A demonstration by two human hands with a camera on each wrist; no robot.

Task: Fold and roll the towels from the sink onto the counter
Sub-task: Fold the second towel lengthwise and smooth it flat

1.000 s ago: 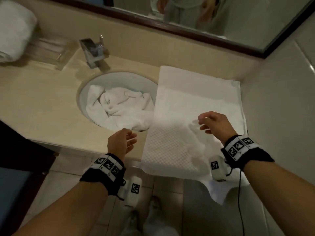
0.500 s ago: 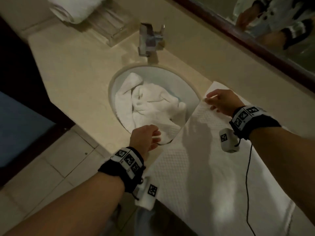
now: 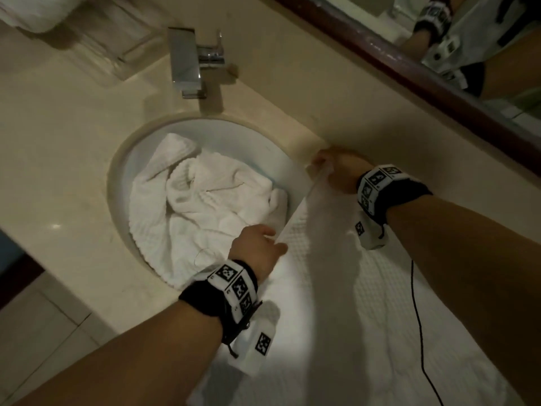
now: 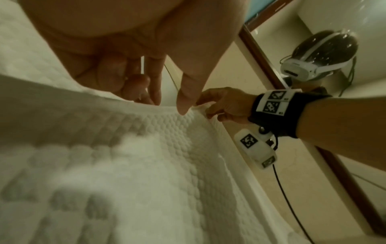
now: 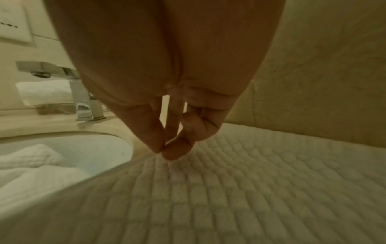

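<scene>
A white waffle-weave towel (image 3: 336, 303) lies spread flat on the counter to the right of the sink (image 3: 234, 133). My left hand (image 3: 257, 247) pinches its near left edge (image 4: 163, 105) between thumb and fingers. At the far corner by the sink rim my right hand (image 3: 336, 171) pinches the same edge (image 5: 167, 155) between thumb and forefinger. The edge is stretched between the two hands. More white towels (image 3: 205, 206) lie crumpled in the basin (image 5: 37, 165).
A chrome faucet (image 3: 190, 60) stands behind the sink. A clear tray (image 3: 117, 48) and a rolled white towel (image 3: 35, 13) sit at the far left of the beige counter (image 3: 58, 159). A dark-framed mirror (image 3: 439, 77) runs along the back wall. Floor tiles (image 3: 38, 332) lie below.
Both hands have moved to the towel's left edge beside the sink and taken hold of it. My right hand reached to the far corner. My view swung left and closer.
</scene>
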